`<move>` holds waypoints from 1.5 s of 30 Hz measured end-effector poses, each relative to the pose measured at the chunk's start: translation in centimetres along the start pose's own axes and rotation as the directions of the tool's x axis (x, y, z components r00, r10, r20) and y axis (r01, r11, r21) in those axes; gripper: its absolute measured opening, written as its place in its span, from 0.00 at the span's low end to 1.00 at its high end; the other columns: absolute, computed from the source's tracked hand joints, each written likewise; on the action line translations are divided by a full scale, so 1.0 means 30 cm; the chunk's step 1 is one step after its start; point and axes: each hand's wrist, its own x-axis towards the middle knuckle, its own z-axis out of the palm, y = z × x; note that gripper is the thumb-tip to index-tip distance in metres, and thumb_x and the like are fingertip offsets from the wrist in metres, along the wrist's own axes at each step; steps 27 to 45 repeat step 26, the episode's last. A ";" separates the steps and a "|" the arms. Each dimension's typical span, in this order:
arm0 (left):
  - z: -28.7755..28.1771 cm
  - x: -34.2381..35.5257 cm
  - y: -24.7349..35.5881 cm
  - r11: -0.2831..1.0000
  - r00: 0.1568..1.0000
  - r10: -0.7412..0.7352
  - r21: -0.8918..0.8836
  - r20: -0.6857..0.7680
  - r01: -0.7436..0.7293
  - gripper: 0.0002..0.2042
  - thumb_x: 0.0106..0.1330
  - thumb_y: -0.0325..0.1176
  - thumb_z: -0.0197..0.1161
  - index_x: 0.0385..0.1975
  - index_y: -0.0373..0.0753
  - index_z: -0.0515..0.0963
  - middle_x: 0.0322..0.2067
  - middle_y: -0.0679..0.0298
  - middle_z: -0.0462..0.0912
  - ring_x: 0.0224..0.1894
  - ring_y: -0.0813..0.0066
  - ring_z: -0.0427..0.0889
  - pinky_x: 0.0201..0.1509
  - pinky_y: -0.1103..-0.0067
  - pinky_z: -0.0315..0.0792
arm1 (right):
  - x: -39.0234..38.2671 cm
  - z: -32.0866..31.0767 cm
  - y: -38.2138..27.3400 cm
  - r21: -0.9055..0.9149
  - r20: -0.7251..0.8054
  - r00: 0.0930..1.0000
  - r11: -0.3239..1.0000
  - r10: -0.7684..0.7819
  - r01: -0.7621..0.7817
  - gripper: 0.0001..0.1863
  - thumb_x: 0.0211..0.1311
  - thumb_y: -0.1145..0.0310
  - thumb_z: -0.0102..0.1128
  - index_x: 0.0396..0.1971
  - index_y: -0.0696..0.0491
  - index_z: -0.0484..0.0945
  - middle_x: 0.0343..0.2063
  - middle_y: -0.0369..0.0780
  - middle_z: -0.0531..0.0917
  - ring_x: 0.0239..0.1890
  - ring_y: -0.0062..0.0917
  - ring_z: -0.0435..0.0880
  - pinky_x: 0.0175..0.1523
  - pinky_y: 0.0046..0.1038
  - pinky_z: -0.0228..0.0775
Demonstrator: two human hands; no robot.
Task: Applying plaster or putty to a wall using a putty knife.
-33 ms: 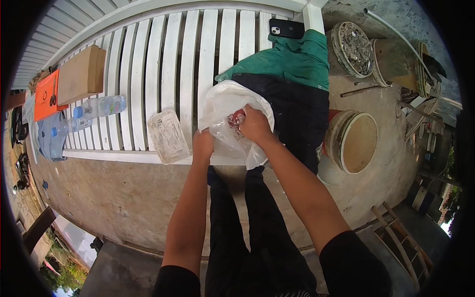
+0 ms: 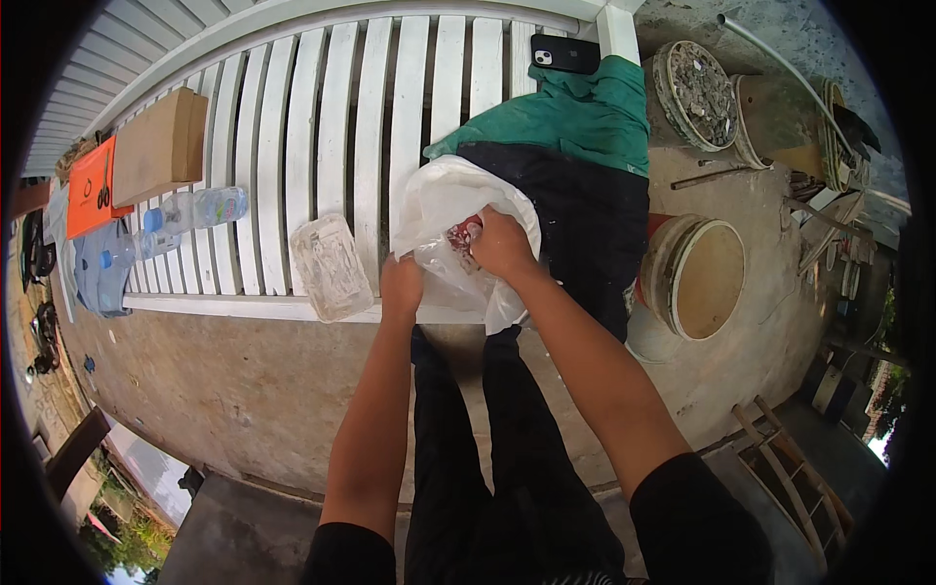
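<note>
A white plastic bag (image 2: pixel 417 202) with its mouth open lies at the bench's front edge, partly against dark cloth. My left hand (image 2: pixel 401 284) is closed on the bag's near left rim. Inside the mouth, my right hand (image 2: pixel 503 244) has its fingers curled round a small red-and-white thing (image 2: pixel 458 234); the fingers and the plastic cover part of it, so its kind cannot be told. Left of the bag rests a shallow clear plastic tray (image 2: pixel 331 268), smeared with white residue.
The white slatted bench (image 2: pixel 278 166) bears a cardboard box (image 2: pixel 156 141), plastic bottles (image 2: pixel 219 206), scissors (image 2: pixel 104 195) on an orange packet (image 2: pixel 90 190), a green-and-black garment (image 2: pixel 595 117) and a phone (image 2: pixel 565 56). Buckets (image 2: pixel 707 281) stand right; a wooden ladder (image 2: pixel 795 478) lies lower right.
</note>
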 end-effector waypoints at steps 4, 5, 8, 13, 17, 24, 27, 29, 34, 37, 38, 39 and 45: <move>0.080 -0.089 0.033 0.987 0.956 0.129 -0.063 -0.263 -0.150 0.16 0.60 0.32 0.48 0.43 0.30 0.76 0.40 0.42 0.78 0.47 0.44 0.76 0.51 0.63 0.69 | 0.019 0.043 0.068 0.039 -0.022 1.000 0.999 0.019 -0.018 0.13 0.59 0.66 0.54 0.37 0.60 0.76 0.34 0.53 0.82 0.41 0.46 0.81 0.50 0.43 0.71; 0.072 -0.096 0.034 0.987 0.955 0.128 -0.062 -0.267 -0.150 0.16 0.60 0.32 0.48 0.43 0.30 0.76 0.40 0.42 0.78 0.47 0.44 0.76 0.51 0.63 0.69 | 0.017 0.039 0.059 0.040 -0.020 1.000 0.999 0.016 -0.015 0.13 0.59 0.66 0.54 0.37 0.60 0.76 0.34 0.53 0.82 0.41 0.46 0.81 0.50 0.43 0.71; 0.054 -0.106 0.042 0.924 0.991 -0.014 -0.381 -0.133 -0.038 0.17 0.63 0.33 0.47 0.48 0.34 0.73 0.44 0.50 0.78 0.49 0.54 0.76 0.48 0.65 0.70 | 0.012 0.028 0.045 0.030 0.004 0.998 0.997 0.064 -0.064 0.14 0.60 0.64 0.55 0.37 0.61 0.78 0.35 0.53 0.82 0.42 0.45 0.81 0.51 0.42 0.70; 0.054 -0.149 0.139 0.554 0.945 -0.303 -0.783 0.125 0.281 0.15 0.69 0.37 0.47 0.50 0.36 0.72 0.48 0.62 0.76 0.46 0.69 0.75 0.44 0.65 0.71 | 0.021 0.016 0.069 0.064 0.148 0.985 0.993 0.088 -0.098 0.17 0.63 0.61 0.54 0.38 0.62 0.79 0.39 0.53 0.82 0.45 0.45 0.80 0.51 0.39 0.70; 0.038 -0.170 0.121 0.583 0.945 -0.295 -0.757 0.141 0.295 0.16 0.70 0.37 0.45 0.52 0.35 0.68 0.50 0.60 0.75 0.50 0.66 0.75 0.47 0.66 0.72 | 0.039 0.044 0.085 0.137 0.137 0.989 0.987 0.059 -0.078 0.18 0.63 0.60 0.54 0.38 0.63 0.79 0.41 0.54 0.81 0.46 0.45 0.80 0.51 0.38 0.70; -0.035 -0.213 0.186 0.615 0.954 -0.103 -0.736 0.281 0.283 0.21 0.71 0.33 0.43 0.62 0.32 0.56 0.56 0.50 0.71 0.58 0.61 0.72 0.60 0.67 0.68 | 0.075 0.043 0.153 0.145 0.223 0.974 0.989 -0.027 -0.006 0.20 0.59 0.64 0.53 0.47 0.61 0.77 0.47 0.55 0.79 0.52 0.45 0.77 0.58 0.37 0.66; -0.081 -0.212 0.169 0.705 0.992 -0.084 -0.697 0.099 0.129 0.26 0.70 0.31 0.45 0.66 0.34 0.49 0.59 0.49 0.67 0.59 0.57 0.72 0.63 0.66 0.67 | 0.058 -0.016 0.101 0.141 0.350 0.935 0.984 0.056 -0.112 0.25 0.57 0.63 0.55 0.53 0.60 0.73 0.55 0.55 0.73 0.59 0.43 0.72 0.65 0.35 0.60; -0.081 -0.212 0.169 0.705 0.992 -0.084 -0.697 0.099 0.129 0.26 0.70 0.31 0.45 0.66 0.34 0.49 0.59 0.49 0.67 0.59 0.57 0.72 0.63 0.66 0.67 | 0.058 -0.016 0.101 0.141 0.350 0.935 0.984 0.056 -0.112 0.25 0.57 0.63 0.55 0.53 0.60 0.73 0.55 0.55 0.73 0.59 0.43 0.72 0.65 0.35 0.60; -0.081 -0.212 0.169 0.705 0.992 -0.084 -0.697 0.099 0.129 0.26 0.70 0.31 0.45 0.66 0.34 0.49 0.59 0.49 0.67 0.59 0.57 0.72 0.63 0.66 0.67 | 0.058 -0.016 0.101 0.141 0.350 0.935 0.984 0.056 -0.112 0.25 0.57 0.63 0.55 0.53 0.60 0.73 0.55 0.55 0.73 0.59 0.43 0.72 0.65 0.35 0.60; -0.081 -0.212 0.169 0.705 0.992 -0.084 -0.697 0.099 0.129 0.26 0.70 0.31 0.45 0.66 0.34 0.49 0.59 0.49 0.67 0.59 0.57 0.72 0.63 0.66 0.67 | 0.058 -0.016 0.101 0.141 0.350 0.935 0.984 0.056 -0.112 0.25 0.57 0.63 0.55 0.53 0.60 0.73 0.55 0.55 0.73 0.59 0.43 0.72 0.65 0.35 0.60; -0.081 -0.212 0.169 0.705 0.992 -0.084 -0.697 0.099 0.129 0.26 0.70 0.31 0.45 0.66 0.34 0.49 0.59 0.49 0.67 0.59 0.57 0.72 0.63 0.66 0.67 | 0.058 -0.016 0.101 0.141 0.350 0.935 0.984 0.056 -0.112 0.25 0.57 0.63 0.55 0.53 0.60 0.73 0.55 0.55 0.73 0.59 0.43 0.72 0.65 0.35 0.60; -0.081 -0.212 0.169 0.705 0.992 -0.084 -0.697 0.099 0.129 0.26 0.70 0.31 0.45 0.66 0.34 0.49 0.59 0.49 0.67 0.59 0.57 0.72 0.63 0.66 0.67 | 0.058 -0.016 0.101 0.141 0.350 0.935 0.984 0.056 -0.112 0.25 0.57 0.63 0.55 0.53 0.60 0.73 0.55 0.55 0.73 0.59 0.43 0.72 0.65 0.35 0.60; -0.081 -0.212 0.169 0.705 0.992 -0.084 -0.697 0.099 0.129 0.26 0.70 0.31 0.45 0.66 0.34 0.49 0.59 0.49 0.67 0.59 0.57 0.72 0.63 0.66 0.67 | 0.058 -0.016 0.101 0.141 0.350 0.935 0.984 0.056 -0.112 0.25 0.57 0.63 0.55 0.53 0.60 0.73 0.55 0.55 0.73 0.59 0.43 0.72 0.65 0.35 0.60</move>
